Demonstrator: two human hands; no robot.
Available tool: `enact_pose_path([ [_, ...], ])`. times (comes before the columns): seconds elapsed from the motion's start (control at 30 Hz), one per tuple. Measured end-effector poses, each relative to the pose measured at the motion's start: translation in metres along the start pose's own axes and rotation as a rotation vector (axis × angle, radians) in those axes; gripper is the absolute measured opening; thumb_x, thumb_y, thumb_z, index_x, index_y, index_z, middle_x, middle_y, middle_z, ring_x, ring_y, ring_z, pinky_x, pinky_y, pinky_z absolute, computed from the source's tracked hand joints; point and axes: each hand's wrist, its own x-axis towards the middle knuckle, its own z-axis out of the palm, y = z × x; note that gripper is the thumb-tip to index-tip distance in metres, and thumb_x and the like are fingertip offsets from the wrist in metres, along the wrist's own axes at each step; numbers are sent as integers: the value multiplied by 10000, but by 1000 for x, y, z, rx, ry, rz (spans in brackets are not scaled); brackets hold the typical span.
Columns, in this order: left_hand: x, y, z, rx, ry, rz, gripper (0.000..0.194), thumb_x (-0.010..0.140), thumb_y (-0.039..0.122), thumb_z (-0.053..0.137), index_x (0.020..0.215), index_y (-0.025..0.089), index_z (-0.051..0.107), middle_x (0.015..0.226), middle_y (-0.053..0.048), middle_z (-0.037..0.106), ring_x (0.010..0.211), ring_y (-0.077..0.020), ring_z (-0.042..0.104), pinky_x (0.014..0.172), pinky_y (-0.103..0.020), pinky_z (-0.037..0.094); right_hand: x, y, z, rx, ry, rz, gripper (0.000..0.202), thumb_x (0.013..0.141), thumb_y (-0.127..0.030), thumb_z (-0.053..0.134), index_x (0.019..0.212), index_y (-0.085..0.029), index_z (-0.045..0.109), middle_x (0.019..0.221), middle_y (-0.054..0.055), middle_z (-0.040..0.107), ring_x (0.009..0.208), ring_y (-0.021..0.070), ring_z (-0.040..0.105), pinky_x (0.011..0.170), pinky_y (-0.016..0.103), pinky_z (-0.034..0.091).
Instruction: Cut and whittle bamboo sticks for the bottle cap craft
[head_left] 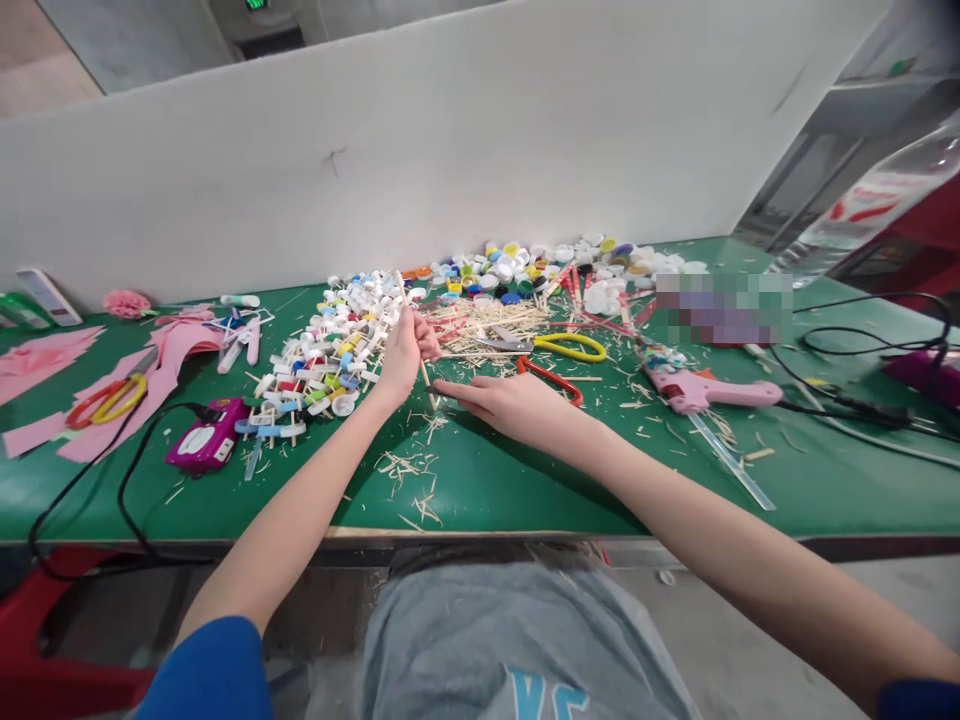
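Note:
My left hand (409,350) is closed round a thin wooden stick (403,288), which stands tilted, its top above my fist and its lower end near the green tabletop. My right hand (517,405) reaches in from the right with its forefinger stretched to the stick's lower part. Something small and dark shows at those fingertips; what it is I cannot make out. Wood shavings (427,505) lie below the stick. Just beyond my right hand are yellow-handled scissors (574,346) and a red-handled tool (553,383).
Bottle caps with sticks (330,350) are heaped at left, loose caps (517,262) along the white panel (450,150). A pink glue gun (705,392) lies right. Left are a purple power box (208,437), pink paper (169,365), other scissors (105,400) and cables. A plastic bottle (870,210) stands far right.

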Motion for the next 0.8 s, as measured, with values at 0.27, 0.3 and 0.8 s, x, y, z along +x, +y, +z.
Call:
enact_pose_path([
  [0.27, -1, 4, 8, -63, -5, -65, 537, 894, 654, 343, 593, 218, 260, 470, 77, 183, 404, -83, 228, 429, -244, 293, 9, -11, 3, -104, 4, 113, 433, 1020, -371, 213, 1260, -185, 523, 887, 73, 696, 632, 151, 599, 521, 276, 199],
  [0.3, -1, 5, 9, -83, -12, -78, 540, 894, 658, 338, 590, 218, 260, 464, 80, 168, 398, -82, 212, 426, -243, 289, 9, -12, 2, -114, -20, 130, 427, 1021, -375, 213, 1179, -174, 555, 877, 78, 699, 648, 158, 611, 526, 275, 203],
  [0.8, -9, 4, 20, -8, -39, 3, 566, 858, 699, 354, 575, 222, 242, 438, 82, 178, 386, -78, 249, 432, -251, 295, 12, -24, 5, -212, -89, 221, 377, 1017, -423, 252, 1020, -163, 524, 734, 81, 684, 664, 213, 662, 491, 273, 172],
])
